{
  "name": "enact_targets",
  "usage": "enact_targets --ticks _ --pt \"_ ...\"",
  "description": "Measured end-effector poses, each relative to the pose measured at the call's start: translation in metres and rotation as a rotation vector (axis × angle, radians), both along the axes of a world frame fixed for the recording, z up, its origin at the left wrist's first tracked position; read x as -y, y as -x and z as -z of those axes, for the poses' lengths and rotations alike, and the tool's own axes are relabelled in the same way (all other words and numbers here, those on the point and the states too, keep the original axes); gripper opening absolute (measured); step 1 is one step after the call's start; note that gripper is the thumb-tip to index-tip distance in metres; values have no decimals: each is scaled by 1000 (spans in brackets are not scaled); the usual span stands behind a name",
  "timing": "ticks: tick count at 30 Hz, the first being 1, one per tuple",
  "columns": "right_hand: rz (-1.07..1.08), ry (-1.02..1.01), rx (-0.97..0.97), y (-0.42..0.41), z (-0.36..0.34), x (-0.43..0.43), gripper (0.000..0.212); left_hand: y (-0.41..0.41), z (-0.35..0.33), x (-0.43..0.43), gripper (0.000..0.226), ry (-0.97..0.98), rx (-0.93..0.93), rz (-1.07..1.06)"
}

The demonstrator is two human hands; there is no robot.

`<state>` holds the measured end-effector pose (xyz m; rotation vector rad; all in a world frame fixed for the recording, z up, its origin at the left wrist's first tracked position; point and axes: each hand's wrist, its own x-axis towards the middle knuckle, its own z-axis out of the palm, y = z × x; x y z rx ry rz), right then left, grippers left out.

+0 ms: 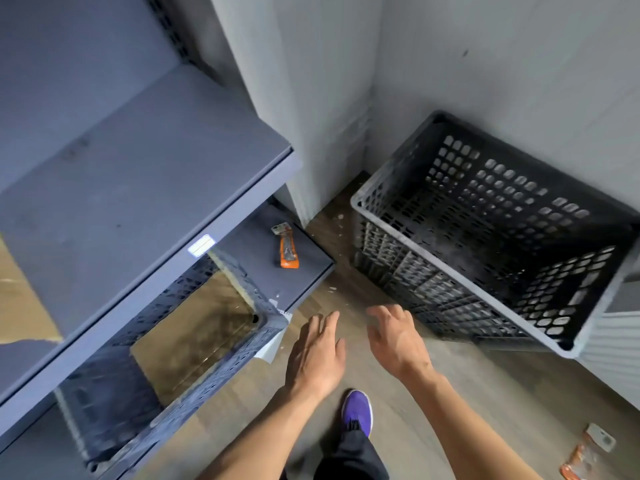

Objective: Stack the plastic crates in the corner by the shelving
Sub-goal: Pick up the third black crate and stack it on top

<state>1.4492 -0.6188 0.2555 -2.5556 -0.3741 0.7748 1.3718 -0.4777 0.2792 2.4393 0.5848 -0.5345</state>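
Both hands are free. Your left hand [317,351] is flat and spread, palm down, holding nothing. Your right hand [398,341] is open with its fingers loosely bent, also holding nothing. Both hover over the floor [450,393] at picture centre, near each other but apart, touching no crate.

The black crate [502,192] is at 2 o'clock from your hands. It sits on the floor in the corner against the wall, mouth up, with nothing visible inside. I read it as the base of the stack. The blue-grey crate [221,372] is at 8 o'clock, tucked partly under the grey shelf [138,174], with a cardboard sheet [194,334] lying in it (loose or wedged, cannot tell).

Step in hand, as I judge it: a reach between grasps, with no stack made yet and the second crate not picked up.

The next move probably calls for swinging both hands toward 8 o'clock and taking the blue-grey crate by opposite rims. Slide it out clear of the shelf edge before lifting, then carry it toward 2 o'clock and line its base up with the black crate's rim.

Watch the shelf lip overhead. Your purple shoe [356,410] at 6 o'clock is close to the carry path. The orange cutter [285,249] on the lower shelf [311,271] at 11 o'clock is out of the way.
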Motion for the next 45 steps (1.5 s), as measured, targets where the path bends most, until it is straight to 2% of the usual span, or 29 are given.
enact_targets --ticks 3,7,14,21,31,40,45 --pt "-55 36 -150 28 5 -21 42 39 0 -25 53 -13 -29 -47" --pt "-67 30 -247 71 11 -40 43 89 5 -48 53 -10 -86 -73" --pt "126 55 -300 144 14 -34 44 130 20 -57 54 35 -138 77" --pt "544 49 -420 246 31 11 48 155 31 -16 56 74 -159 486" --pt "1096 27 -461 406 37 109 44 223 44 129 55 117 -227 1063" --pt "1437 -88 -527 539 62 178 44 327 61 244 54 6 -315 1421" --pt "1537 -174 -552 602 82 206 42 378 70 307 52 -94 -314 1566"
